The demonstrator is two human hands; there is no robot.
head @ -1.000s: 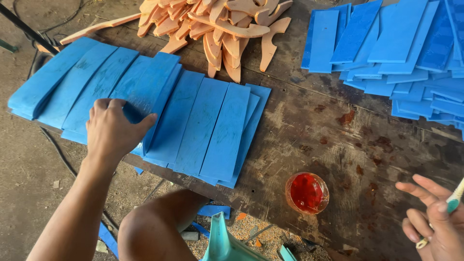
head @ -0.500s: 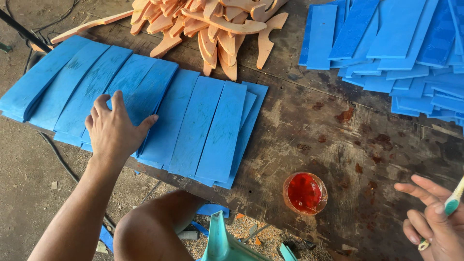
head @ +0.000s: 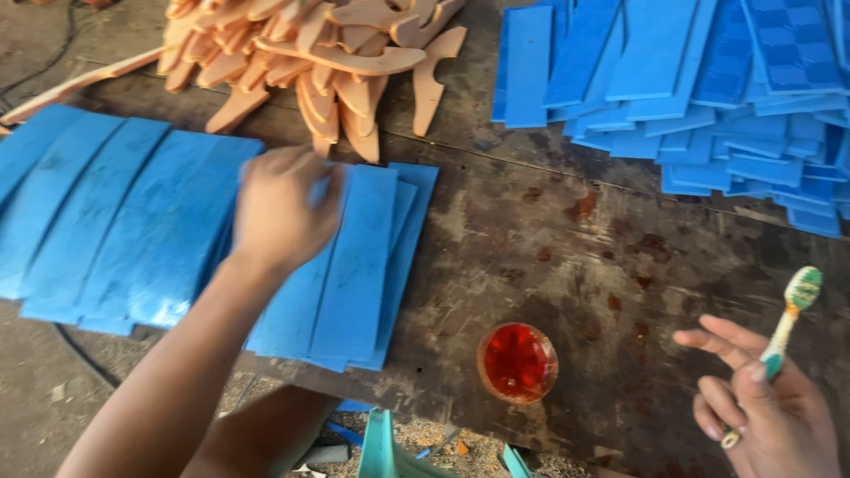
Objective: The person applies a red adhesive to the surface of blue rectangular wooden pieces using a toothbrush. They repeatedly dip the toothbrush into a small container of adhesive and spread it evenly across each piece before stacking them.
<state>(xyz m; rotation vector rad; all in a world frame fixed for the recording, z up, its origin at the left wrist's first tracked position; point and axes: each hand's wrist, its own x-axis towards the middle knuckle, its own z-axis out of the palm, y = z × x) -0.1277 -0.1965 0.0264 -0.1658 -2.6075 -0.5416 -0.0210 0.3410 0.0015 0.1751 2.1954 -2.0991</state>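
Blurring left hand (head: 282, 212) over blue strips (head: 354, 265).

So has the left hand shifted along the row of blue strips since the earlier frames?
Yes. The left hand has moved rightward along the blue strips, toward the red-filled cup; it now rests nearer the row's right end.

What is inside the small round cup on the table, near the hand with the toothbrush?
The cup holds a glossy red liquid, filling it almost to the rim. The cup's bottom is hidden beneath the liquid. The right hand holds the toothbrush beside it.
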